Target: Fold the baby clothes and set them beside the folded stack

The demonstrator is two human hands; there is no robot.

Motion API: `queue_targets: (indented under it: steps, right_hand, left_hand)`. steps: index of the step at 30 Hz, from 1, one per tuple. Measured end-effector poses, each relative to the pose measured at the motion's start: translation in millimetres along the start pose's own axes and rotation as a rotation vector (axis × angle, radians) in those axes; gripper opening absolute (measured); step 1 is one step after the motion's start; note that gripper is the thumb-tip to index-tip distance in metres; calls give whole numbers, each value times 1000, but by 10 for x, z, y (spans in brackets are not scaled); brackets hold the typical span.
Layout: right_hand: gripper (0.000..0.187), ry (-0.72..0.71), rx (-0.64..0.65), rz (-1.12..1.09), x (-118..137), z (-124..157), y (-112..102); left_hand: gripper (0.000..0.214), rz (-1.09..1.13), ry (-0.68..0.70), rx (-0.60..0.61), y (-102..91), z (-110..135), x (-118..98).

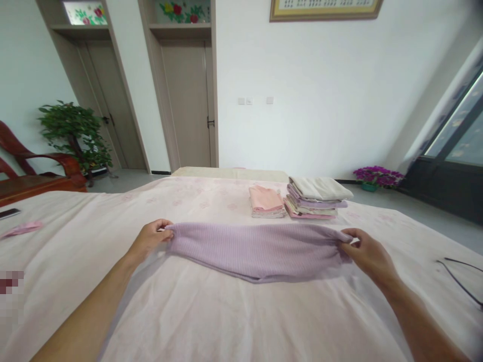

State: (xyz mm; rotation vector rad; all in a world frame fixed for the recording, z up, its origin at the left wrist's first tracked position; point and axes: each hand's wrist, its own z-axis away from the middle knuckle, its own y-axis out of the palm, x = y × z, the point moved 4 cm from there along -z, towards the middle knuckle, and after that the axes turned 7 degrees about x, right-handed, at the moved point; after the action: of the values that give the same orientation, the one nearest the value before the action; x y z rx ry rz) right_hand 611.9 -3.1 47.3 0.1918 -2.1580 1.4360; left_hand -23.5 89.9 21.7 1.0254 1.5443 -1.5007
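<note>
A lilac ribbed garment, perhaps a pair of pants (249, 249), stretches sideways between my two hands, just above or on the pale pink bedspread (234, 322). Its left end is pinched in the fingers of my left hand (154, 236). At the other end, the fingers of my right hand (360, 247) are closed on the gathered cloth. The lower edge sags a little in the middle. Beyond it lie a small pile of folded pink cloth (266, 200) and a taller stack of folded clothes (317, 196), white on top with lilac and pink layers below.
A pair of glasses (462, 281) lies at the right side. On the far left are a phone (9, 213) and a pink cloth strip (22, 229). A wooden chair (45, 166), a leafy plant (73, 130) and purple flowers (378, 177) stand around the bedspread.
</note>
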Motion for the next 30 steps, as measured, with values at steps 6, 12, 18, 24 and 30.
queue_targets:
  steps: [6,12,18,24,30]
  right_hand:
    - [24,-381,-285,-186,73,164,5]
    - [22,-468,224,-24,-74,255,367]
    - [38,-470,186,-12,-95,268,324]
    - [30,-559,78,68,211,363,162]
    - [22,-658,228,190,573,510,221]
  left_hand:
    - [24,-290,215,-250,-113,-20,78]
    - [13,-628,257,16,-26,-40,454]
    - [19,-693,296,23,-32,-45,501]
    - [24,-810,346,-66,-19,78,353]
    - [29,-888,423,100,154,180,174]
